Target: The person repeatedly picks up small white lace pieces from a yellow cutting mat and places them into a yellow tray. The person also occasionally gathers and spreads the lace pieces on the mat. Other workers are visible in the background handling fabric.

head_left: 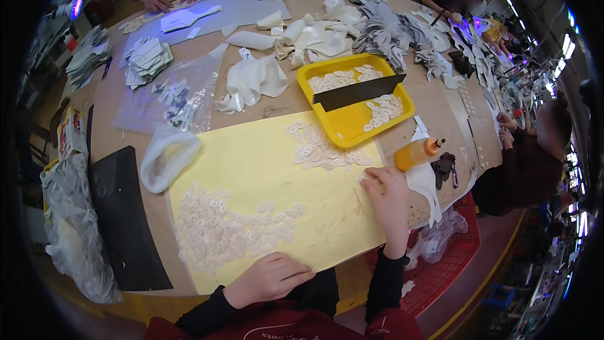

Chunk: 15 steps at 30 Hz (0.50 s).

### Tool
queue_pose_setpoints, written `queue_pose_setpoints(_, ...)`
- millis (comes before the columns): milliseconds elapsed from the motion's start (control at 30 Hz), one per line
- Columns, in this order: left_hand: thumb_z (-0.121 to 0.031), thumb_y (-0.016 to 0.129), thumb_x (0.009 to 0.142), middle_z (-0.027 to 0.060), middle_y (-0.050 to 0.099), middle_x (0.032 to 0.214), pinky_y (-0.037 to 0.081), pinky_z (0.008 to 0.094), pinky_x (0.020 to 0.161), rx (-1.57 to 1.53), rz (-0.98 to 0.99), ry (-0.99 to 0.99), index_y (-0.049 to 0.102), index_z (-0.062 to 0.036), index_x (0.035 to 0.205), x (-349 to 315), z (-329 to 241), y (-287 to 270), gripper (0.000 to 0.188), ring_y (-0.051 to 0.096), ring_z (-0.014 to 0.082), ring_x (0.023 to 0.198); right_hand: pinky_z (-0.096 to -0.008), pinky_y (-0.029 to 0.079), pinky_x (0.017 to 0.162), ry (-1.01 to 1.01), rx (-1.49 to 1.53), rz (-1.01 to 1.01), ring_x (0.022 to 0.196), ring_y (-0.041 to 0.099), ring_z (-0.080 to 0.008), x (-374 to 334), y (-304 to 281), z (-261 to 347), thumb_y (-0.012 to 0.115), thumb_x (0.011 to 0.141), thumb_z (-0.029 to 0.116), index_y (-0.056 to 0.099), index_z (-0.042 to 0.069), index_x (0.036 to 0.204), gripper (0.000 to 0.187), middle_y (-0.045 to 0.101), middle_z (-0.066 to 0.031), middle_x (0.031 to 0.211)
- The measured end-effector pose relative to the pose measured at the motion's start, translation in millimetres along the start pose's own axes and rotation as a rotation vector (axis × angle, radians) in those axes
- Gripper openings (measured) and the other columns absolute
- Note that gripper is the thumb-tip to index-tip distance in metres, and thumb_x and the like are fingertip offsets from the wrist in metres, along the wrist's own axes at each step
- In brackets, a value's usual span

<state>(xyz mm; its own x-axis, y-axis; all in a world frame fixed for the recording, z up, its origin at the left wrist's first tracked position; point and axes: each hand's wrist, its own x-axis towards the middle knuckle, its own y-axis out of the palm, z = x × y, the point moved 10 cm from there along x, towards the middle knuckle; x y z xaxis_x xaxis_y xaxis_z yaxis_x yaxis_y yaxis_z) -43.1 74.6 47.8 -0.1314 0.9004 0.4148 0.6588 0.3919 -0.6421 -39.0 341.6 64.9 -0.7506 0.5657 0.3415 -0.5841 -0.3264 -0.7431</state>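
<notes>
A yellow sheet [251, 170] lies in front of me on the table. Many small pale cut-out pieces [220, 226] are spread over its left half, and a smaller heap of the same pieces [321, 148] lies at its far right. Near the sheet's right edge my right hand [388, 196] is closed, its thumb and forefinger around a small pale cut-out piece [361, 177]. At the near edge, my left hand [272, 278] rests with fingers curled together; what they hold, if anything, is hidden. A yellow tray [346, 127] with a dark divider [358, 92] holds more pieces.
An orange-tipped bottle [415, 153] stands right of the sheet. Left are a black board [126, 214] and a plastic bag [168, 157]. White scraps [314, 41] and grey stacks [384, 31] lie farther back. A red crate [450, 252] is below at right. Co-workers sit around the table.
</notes>
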Motion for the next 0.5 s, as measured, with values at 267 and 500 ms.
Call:
queue_pose_setpoints(267, -0.006, 0.066, 0.078, 0.0024, 0.069, 0.111, 0.053, 0.0345, 0.089, 0.007, 0.009, -0.012, 0.070, -0.0074, 0.118, 2.0, -0.4, -0.1, 0.040, 0.067, 0.0201, 0.096, -0.0412, 0.046, 0.076, -0.103, -0.057, 0.084, 0.083, 0.062, -0.0297, -8.1, 40.6, 28.6, 0.079, 0.082, 0.011, 0.068, 0.003, 0.082, 0.013, 0.064, -0.0089, 0.084)
queue_pose_setpoints(500, -0.007, 0.067, 0.080, 0.0023, 0.070, 0.113, 0.053, 0.0338, 0.090, 0.004, -0.009, -0.012, 0.070, -0.0076, 0.118, -0.7, 0.1, -0.7, 0.039, 0.067, 0.0196, 0.098, -0.0399, 0.043, 0.082, -0.198, -0.028, 0.149, 0.087, 0.061, -0.0271, -16.4, 51.7, 82.3, 0.077, 0.085, 0.014, 0.071, 0.006, 0.086, 0.010, 0.065, -0.0062, 0.084)
